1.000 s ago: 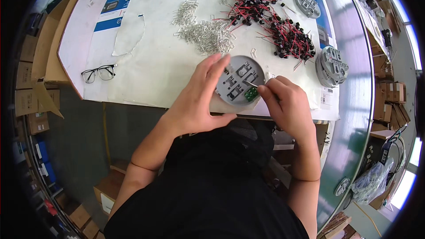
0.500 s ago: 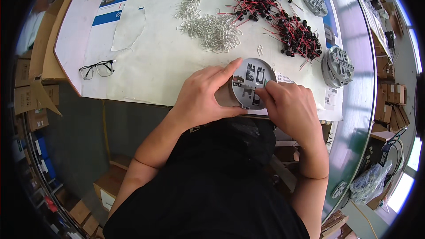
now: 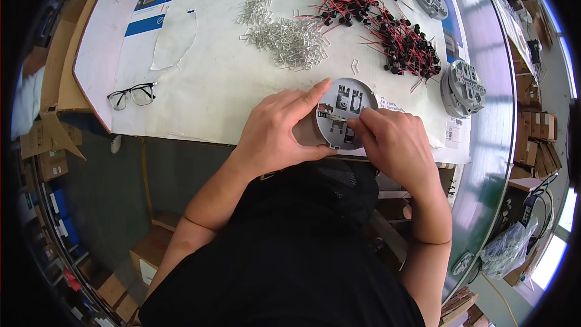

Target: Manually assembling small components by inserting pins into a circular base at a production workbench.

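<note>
Right and nearside of clip pile (image 3: 290, 42), bracing gray round housing (image 3: 344, 114) between thumb and fingers of left hand (image 3: 273, 127); pinching over it with right hand (image 3: 396, 140) (anything gripped hidden, can't tell). Could tilt housing by pressing off-center.

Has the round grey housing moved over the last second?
Yes, slightly: the round grey housing sits lower and further right in view, judged against the metal clip pile.

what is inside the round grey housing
Inside the housing, dark recesses and small fittings show. The right hand covers part of its right side; whatever lies beneath that hand cannot be seen.
</note>
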Available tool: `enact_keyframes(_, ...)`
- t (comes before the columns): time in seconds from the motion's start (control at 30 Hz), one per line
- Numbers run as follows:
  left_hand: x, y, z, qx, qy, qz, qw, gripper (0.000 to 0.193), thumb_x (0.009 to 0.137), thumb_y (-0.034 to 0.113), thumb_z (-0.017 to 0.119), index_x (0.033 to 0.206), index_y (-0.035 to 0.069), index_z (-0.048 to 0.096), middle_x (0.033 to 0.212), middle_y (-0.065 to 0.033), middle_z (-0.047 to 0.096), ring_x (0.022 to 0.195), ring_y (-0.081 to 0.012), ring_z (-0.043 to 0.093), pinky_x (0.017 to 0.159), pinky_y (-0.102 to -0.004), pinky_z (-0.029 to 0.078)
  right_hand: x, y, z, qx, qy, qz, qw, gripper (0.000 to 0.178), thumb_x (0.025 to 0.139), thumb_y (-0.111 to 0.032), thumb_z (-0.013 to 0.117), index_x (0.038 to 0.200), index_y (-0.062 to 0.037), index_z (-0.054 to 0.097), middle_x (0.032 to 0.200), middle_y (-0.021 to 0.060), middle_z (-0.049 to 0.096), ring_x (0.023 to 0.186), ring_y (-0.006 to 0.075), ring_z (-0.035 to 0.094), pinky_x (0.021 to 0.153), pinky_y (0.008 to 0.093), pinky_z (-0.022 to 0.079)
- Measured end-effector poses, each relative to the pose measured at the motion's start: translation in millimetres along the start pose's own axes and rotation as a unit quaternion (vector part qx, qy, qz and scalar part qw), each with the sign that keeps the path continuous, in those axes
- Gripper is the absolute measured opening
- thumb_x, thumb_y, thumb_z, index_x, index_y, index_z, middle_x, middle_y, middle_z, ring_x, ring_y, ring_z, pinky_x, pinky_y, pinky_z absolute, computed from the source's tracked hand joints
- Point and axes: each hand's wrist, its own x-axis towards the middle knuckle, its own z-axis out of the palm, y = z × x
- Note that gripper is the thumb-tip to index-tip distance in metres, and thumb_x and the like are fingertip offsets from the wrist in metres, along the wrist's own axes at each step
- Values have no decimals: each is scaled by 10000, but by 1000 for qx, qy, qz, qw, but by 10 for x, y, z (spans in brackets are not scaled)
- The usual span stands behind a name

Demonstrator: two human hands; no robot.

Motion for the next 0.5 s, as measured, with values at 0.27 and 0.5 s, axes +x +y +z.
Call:
enact_keyframes(0.27,-12,-3,5,-12,-9,-17,1000,1054,660,311,972,1584,63,528,1029,-109,724,936,-293,697,859,-414,549,2,0,34,9,10,-9,1000,316,1013,-277,695,790,-60,637,663,133,646,614,398,652,553,501,499)
enact_keyframes(0.5,-17,-13,35,0,9,3,1000,1078,599,245,986,1575,90,554,1021,-110,721,885,-272,683,855,-393,548,-31,-120,73,-56,0,-22,998,289,1003,-280,708,805,-75,662,651,134,650,563,377,661,507,475,504)
